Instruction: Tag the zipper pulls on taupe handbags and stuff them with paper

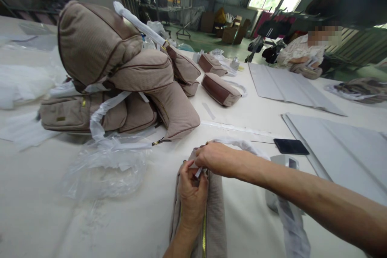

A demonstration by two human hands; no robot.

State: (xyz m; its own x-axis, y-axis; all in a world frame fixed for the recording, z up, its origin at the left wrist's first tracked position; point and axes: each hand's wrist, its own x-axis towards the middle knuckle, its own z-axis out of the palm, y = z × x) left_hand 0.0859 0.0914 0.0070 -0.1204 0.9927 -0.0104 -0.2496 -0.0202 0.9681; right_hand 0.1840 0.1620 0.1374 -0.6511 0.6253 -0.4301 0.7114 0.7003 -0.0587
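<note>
A brown ribbed fabric handbag [217, 213] with a yellow zipper [204, 234] lies lengthwise in front of me. Over its far end, both of my hands meet. My left hand [193, 193] is closed on the bag near the zipper, thumb and fingers curled. Reaching in from the right, my right hand [216, 159] has its fingers pressed together at the bag's far end; what they pinch is hidden. A small white strip [198, 172] shows between the two hands. A strap in white wrapping [242, 144] runs behind my right forearm.
Similar brown bags [145, 72] are piled at left, beside crumpled clear plastic [105, 173]. Two small pouches [222, 90] lie farther back. At right are a phone [291, 146], a grey tape dispenser-like object [272, 201] and grey boards [347, 145]. A person [302, 52] sits across the table.
</note>
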